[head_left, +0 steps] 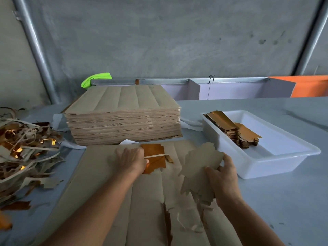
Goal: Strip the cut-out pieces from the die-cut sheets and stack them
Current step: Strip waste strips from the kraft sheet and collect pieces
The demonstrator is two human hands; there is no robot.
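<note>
A pale grey surface fills the lower half of the view, backed by a grey wall crossed by slanting metal poles. At the far middle stands a tall stack of die-cut sheets, brown side up, its edges squared. In front of it, lying flat and reaching to the near edge of the view, is the working sheet, scored in long strips and torn ragged near its lower middle. At the left edge of the surface lies a tangled heap of waste strips, brown with glints of gold foil. To the right of the working sheet sits a white plastic tray, and in its far left corner lies a stack of cut-out pieces, gold face up, leaning in two offset bundles. Behind the tall stack, a bright green cloth rests by a metal rail, and an orange panel shows at far right.

The right hand holds a bundle of stripped pieces, brown side up, raised above the working sheet just beside the tray; its grip is closed on them, thumb over the top and fingers beneath. The left hand lies on the far part of the working sheet, beside a gold-orange piece turned face up there. Its fingers are bent down at that piece's left edge, but I cannot tell whether the grip pinches the piece or only presses on it. A thin pale strip crosses the gold-orange piece.
</note>
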